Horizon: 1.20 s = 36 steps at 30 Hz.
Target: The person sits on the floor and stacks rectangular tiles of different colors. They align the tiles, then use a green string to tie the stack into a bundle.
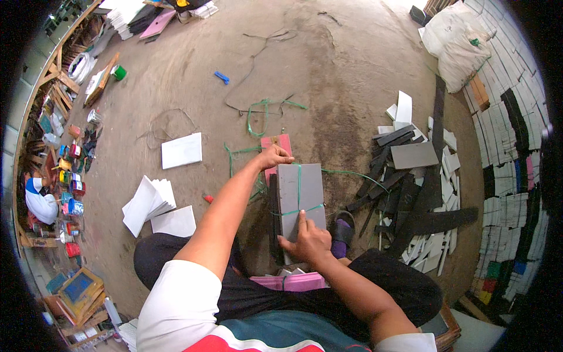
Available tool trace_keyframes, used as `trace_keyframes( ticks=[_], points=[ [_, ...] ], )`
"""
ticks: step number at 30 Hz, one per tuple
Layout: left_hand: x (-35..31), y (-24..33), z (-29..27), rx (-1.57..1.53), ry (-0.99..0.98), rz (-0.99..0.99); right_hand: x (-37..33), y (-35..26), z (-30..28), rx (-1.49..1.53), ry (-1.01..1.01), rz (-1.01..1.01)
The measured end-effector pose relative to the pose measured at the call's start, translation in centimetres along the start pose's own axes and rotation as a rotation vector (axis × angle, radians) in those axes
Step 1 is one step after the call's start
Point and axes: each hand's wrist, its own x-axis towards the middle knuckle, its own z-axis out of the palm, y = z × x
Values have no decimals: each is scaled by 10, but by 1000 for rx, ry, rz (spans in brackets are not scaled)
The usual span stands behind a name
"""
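Observation:
A stack of grey rectangular sheets (290, 188) stands between my knees, with dark sheets along its left side. Thin green twine (299, 186) runs along and across the top and crosses near the middle. At the far edge my left hand (274, 157) pinches the twine, its fingertips pressed together. My right hand (311, 237) lies on the near part of the stack. Its index finger presses down at the crossing and its thumb is spread to the left; nothing shows in its grasp. Just beyond the stack is a pink-red piece (277, 142), partly covered by my left hand.
A bundle of pink sheets (287, 282) sits close to my lap. White sheets (153, 199) lie on the left floor, with paint cans (76, 186) farther left. Black and white offcuts (410, 193) are heaped at right, before stacked bundles (507, 205). A blue tool (221, 77) lies ahead.

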Motion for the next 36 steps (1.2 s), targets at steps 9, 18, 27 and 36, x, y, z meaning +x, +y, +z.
trace_keyframes(
  ticks=[9,18,27,36],
  points=[
    [-9,-57,-7,-47,118,21,-14,43,3,107,137,-50],
    [-43,-118,-25,80,315,-78,-27,69,5,168,171,-143],
    [-65,-129,-8,12,393,-123,-46,92,14,215,183,-197],
    [-47,-128,15,-80,356,-114,-57,113,22,263,208,-171]
  ],
)
